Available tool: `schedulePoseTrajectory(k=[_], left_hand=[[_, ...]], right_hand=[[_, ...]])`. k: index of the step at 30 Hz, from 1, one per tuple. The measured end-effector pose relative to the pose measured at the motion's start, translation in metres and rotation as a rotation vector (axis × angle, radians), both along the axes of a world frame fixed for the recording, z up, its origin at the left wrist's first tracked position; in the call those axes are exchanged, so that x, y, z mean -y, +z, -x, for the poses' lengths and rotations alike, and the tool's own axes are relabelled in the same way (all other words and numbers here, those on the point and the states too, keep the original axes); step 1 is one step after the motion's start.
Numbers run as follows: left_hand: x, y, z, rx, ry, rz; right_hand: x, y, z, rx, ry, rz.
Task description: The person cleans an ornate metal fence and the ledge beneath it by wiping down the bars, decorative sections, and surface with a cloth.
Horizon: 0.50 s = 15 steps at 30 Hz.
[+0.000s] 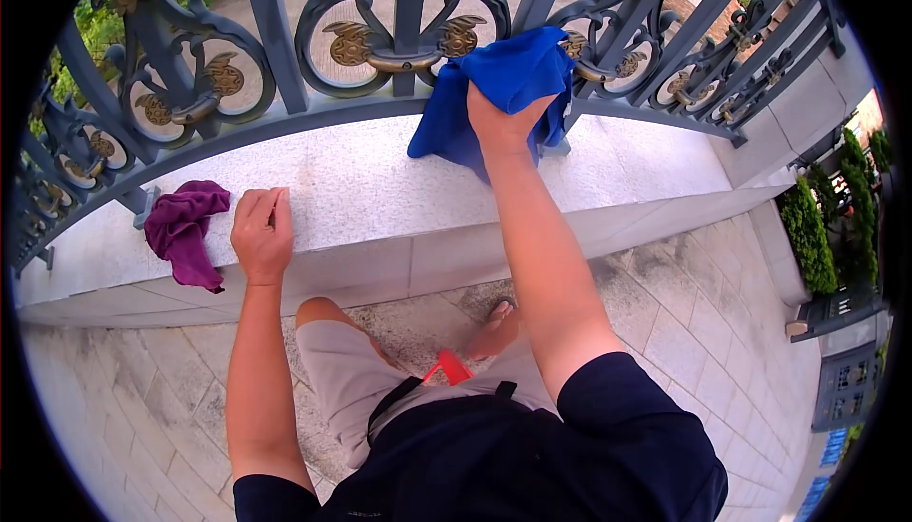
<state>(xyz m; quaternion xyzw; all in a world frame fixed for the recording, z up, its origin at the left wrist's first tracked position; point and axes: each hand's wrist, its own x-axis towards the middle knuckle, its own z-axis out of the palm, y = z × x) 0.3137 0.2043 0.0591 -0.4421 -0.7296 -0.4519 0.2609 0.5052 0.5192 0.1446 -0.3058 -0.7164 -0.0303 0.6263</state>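
My right hand (508, 121) grips a blue cloth (518, 66) and presses it against the lower part of the metal fence (410, 18). Folds of the cloth cover most of those fingers and hang down onto the stone ledge (351, 175). My left hand (262, 235) rests at the front edge of the ledge with its fingers curled in, and nothing shows in it. Just left of that hand lies a crumpled purple cloth (182, 227), partly draped over the ledge's edge.
Gold-coloured ornaments (350, 43) and curled bars stick out along the fence. Below the ledge is a paved floor (684, 318), where my legs are. Green hedges (807, 237) and a stone pillar (807, 94) stand on the right.
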Motion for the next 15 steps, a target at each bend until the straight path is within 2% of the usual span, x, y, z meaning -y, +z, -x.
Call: schedulePoseTrajectory(k=[3, 6, 9, 12, 15], left_hand=[[0.001, -0.003, -0.003, 0.013, 0.006, 0.01], [-0.002, 0.003, -0.001, 0.005, 0.001, -0.003], [0.0, 0.001, -0.002, -0.002, -0.007, -0.006], [-0.002, 0.002, -0.002, -0.031, -0.004, -0.02], [-0.003, 0.005, -0.004, -0.001, -0.005, -0.017]], right_hand=[[-0.005, 0.02, -0.006, 0.087, 0.005, 0.253], [-0.023, 0.008, 0.015, -0.066, -0.058, 0.194], [-0.007, 0.003, 0.011, -0.078, -0.087, 0.047], [0.012, 0.0, 0.004, -0.073, -0.003, -0.087], [-0.003, 0.011, 0.001, 0.003, -0.01, 0.157]])
